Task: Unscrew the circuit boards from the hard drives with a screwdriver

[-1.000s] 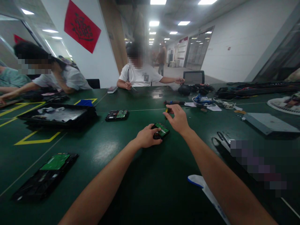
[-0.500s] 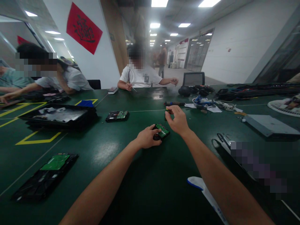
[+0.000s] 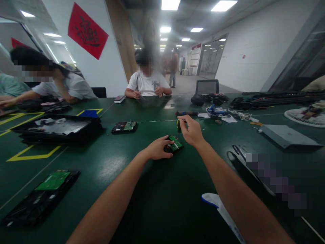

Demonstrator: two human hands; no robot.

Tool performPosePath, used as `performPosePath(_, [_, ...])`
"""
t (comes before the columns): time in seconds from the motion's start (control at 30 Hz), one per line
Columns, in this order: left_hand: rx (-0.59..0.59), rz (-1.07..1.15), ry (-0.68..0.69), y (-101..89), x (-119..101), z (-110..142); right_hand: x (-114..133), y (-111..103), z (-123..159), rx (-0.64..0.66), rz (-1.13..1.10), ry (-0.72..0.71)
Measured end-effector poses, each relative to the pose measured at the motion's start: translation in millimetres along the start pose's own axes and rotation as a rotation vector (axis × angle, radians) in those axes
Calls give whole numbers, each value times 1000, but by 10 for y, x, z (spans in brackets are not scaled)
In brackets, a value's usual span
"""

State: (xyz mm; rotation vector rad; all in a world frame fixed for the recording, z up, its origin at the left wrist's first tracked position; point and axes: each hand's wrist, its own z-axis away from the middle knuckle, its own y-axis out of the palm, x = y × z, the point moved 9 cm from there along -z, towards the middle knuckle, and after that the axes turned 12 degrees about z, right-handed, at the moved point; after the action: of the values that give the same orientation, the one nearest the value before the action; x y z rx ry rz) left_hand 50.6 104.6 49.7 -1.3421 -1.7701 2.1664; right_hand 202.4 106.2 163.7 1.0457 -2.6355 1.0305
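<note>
Under my left hand (image 3: 160, 148) is a small hard drive (image 3: 176, 143) with its green circuit board facing up. The fingers and thumb grip its left side and steady it on the table. My right hand (image 3: 191, 130) pinches the yellow-and-black handle of a screwdriver (image 3: 179, 125), held upright over the drive's far right corner. The screwdriver's thin tip is too faint to make out against the dark table. Further left lies a second hard drive (image 3: 124, 127), and at the near left a larger drive in a black caddy (image 3: 42, 196).
On the green table (image 3: 106, 200) stand a black tray (image 3: 57, 127) at the left and a grey metal box (image 3: 289, 136) at the right. Behind my right hand lie another tool (image 3: 186, 113) and bundled cables (image 3: 217, 111). A person (image 3: 148, 83) sits opposite.
My view has shifted slightly right. My right hand still holds the screwdriver, whose handle shows more now. The person opposite has brought both hands together.
</note>
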Motion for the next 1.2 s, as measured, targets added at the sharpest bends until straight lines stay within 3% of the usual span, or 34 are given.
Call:
performPosePath(0.27, [-11, 0, -46, 15, 61, -12, -166, 33, -15, 4, -70, 112])
performPosePath(0.5, [-11, 6, -50, 18, 66, -2, -284, 348, 70, 196, -597, 378])
performPosePath(0.7, [-13, 21, -53, -3, 21, 6, -236, 408, 104, 308, -825, 490])
performPosePath(0.93, [-43, 45, -27, 9, 36, -13, -278, 342, 76, 302, -679, 443])
performPosePath(1.2, [-46, 41, -34, 22, 68, -20, -297, 423, 142, 320, -871, 558])
